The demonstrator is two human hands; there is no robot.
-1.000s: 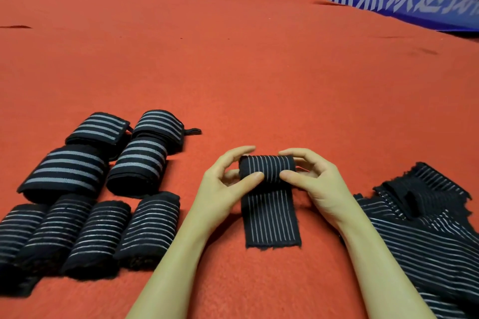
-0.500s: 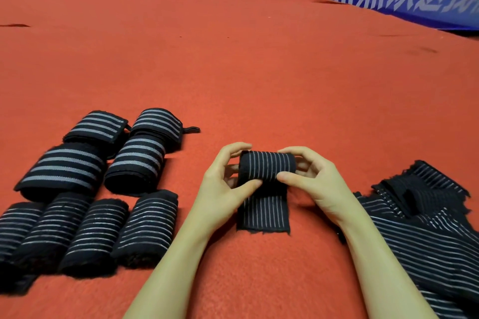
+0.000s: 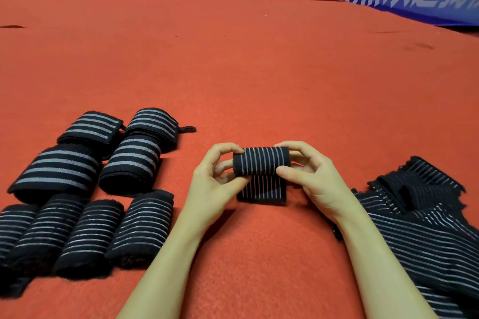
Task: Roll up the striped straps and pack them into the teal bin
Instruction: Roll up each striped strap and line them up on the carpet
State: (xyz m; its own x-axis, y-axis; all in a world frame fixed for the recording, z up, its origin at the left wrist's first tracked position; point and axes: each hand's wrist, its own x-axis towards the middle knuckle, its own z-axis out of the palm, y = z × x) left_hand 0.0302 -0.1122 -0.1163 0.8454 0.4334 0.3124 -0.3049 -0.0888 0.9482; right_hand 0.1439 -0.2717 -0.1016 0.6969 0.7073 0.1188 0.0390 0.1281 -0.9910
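Black strap [image 3: 261, 166] with thin pale stripes, mostly wound into a tight cylinder, short flat tail lying on red carpet [image 3: 259, 72] beneath it. Left hand [image 3: 215, 184] and right hand [image 3: 311, 179] pinch its 2 ends, fingers curled. Rolled straps [image 3: 85, 189] left of left hand; unrolled heap [image 3: 425, 220] right of right hand.

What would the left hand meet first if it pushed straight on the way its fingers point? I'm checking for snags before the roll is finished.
The left hand points right, so it meets the strap roll it already pinches; beyond that, probably the right hand.
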